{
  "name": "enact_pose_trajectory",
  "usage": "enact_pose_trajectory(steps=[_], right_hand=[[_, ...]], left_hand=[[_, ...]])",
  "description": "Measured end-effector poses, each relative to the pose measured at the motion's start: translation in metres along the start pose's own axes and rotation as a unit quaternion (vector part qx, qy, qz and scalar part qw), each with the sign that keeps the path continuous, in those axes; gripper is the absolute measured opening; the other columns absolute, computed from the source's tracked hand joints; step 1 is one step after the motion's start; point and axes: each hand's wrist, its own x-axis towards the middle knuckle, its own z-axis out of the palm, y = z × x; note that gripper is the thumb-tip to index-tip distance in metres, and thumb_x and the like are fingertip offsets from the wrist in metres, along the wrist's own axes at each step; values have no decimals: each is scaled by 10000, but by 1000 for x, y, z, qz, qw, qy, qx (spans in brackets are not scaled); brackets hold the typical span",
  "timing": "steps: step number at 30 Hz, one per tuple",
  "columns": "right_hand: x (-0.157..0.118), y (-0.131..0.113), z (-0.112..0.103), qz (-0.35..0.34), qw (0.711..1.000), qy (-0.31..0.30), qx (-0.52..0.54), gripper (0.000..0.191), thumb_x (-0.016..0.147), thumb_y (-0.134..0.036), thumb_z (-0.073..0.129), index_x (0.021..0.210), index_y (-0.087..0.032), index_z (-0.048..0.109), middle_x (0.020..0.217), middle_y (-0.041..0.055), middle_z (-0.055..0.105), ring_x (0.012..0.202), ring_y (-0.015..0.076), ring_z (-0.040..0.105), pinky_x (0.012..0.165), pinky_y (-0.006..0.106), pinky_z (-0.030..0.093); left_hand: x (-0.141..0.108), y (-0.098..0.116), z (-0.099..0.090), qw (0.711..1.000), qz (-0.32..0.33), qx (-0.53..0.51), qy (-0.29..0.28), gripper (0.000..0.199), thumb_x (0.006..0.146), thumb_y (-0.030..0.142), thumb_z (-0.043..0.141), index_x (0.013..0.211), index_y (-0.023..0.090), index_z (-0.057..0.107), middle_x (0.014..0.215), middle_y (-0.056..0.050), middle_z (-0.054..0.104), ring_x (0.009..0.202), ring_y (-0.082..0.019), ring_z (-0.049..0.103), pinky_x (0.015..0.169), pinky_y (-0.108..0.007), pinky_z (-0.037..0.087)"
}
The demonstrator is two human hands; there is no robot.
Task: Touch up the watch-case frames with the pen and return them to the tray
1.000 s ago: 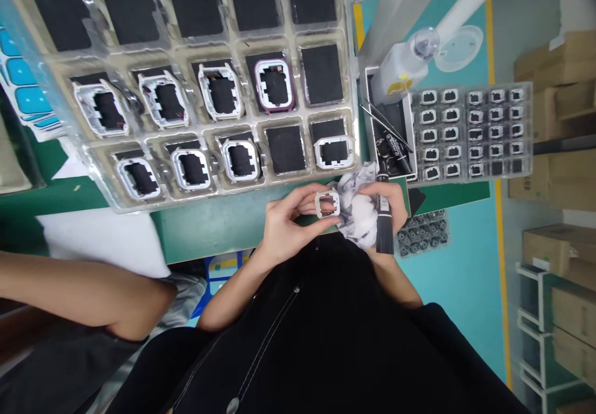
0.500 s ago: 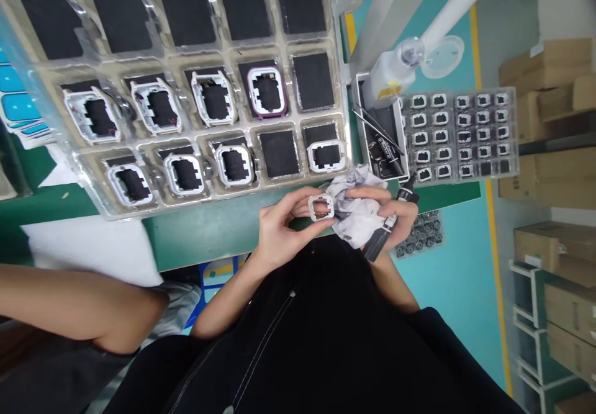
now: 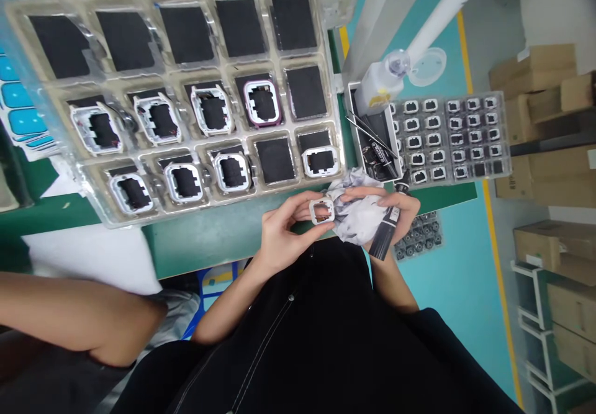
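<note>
My left hand (image 3: 285, 231) pinches a small white square frame, like a watch case (image 3: 322, 212), by its edges above the bench edge. Close against the frame's right side, my right hand (image 3: 404, 212) is closed round a crumpled white cloth (image 3: 361, 218) with grey marks. A black bottle with a narrow tip (image 3: 385, 234) is also gripped in that hand, lying slanted across the palm. Just beyond my hands lies a large clear plastic tray (image 3: 274, 181), its pockets lined with black pads; several hold white frames, and one holds a purple-edged frame (image 3: 261, 103).
Right of the tray, a white box (image 3: 352, 130) holds tweezers and small tools, beside a clear dispenser bottle (image 3: 379, 85). Farther right lie trays of small frames (image 3: 444, 122). White paper (image 3: 93, 252) rests at the left, near another person's arm (image 3: 79, 318). Cardboard boxes (image 3: 549, 172) line the right side.
The view has shifted slightly, so the tray sits lower in the picture. The black bottle has turned a little more upright in my right hand. Both hands keep their holds.
</note>
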Motion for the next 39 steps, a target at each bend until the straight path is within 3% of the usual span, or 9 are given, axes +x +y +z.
enact_pose_trajectory(steps=[2,6,11,14,18,22,26,31,39], right_hand=[[0,0,2,-1,1000,6,-12,468,1005,-612,873,1173,-395,494,1162,10,898,755,264,842,727,500,722],[2,-1,6,35,996,55,-62,423,1080,-667,727,1062,-376,422,810,-40,772,584,263,708,593,452,608],[10,2,7,31,997,65,-20,412,1067,-541,798,1000,-358,435,614,-98,532,481,230,574,536,379,467],[11,1,7,55,992,87,-74,475,1073,-616,785,932,-341,424,602,-102,434,460,200,493,513,357,393],[9,-3,6,56,983,103,-143,508,1033,-608,838,850,-321,461,669,-69,518,526,180,488,545,357,418],[10,-9,2,58,982,62,-169,453,992,-507,872,803,-305,514,715,-58,597,582,171,525,577,343,459],[16,-15,2,85,980,11,-178,450,943,-489,890,757,-285,535,694,-64,574,600,153,527,583,314,459],[25,-27,13,94,975,-54,-192,472,914,-500,884,741,-275,508,672,-83,507,578,125,427,558,289,393],[28,-29,18,110,977,-60,-173,512,961,-544,875,752,-276,493,695,-77,504,603,134,424,585,294,395]], left_hand=[[0,-1,1,1000,2,-2,-4,549,916,270,1044,1387,192,772,1160,-64,920,1017,-234,941,1015,-314,787],[1,-3,2,1000,-12,8,-16,548,933,328,1034,1389,186,766,1148,-74,920,1018,-244,941,1012,-340,795],[1,-3,4,999,-21,-12,-21,534,931,289,1033,1384,186,770,1148,-78,919,1029,-239,940,1018,-332,791],[1,-3,5,999,-34,-10,-23,526,937,293,1026,1384,185,771,1174,-88,920,1036,-246,940,1026,-352,794],[2,-3,5,999,-36,1,-19,525,938,324,1027,1377,184,774,1138,-74,922,1027,-245,940,1020,-352,796],[3,-2,7,999,-10,28,-14,517,958,326,1013,1395,195,771,1146,-54,927,1050,-232,939,1051,-337,784],[4,-1,5,995,34,98,-5,479,997,303,974,1423,226,770,1250,-47,924,1078,-223,935,1098,-335,766],[4,-5,0,976,85,199,-21,403,1067,265,881,1453,262,765,1254,-34,928,1009,-216,937,1000,-294,776],[6,-4,0,988,70,134,-24,408,1071,284,873,1457,228,753,1280,-51,918,1058,-203,930,1058,-304,764]])
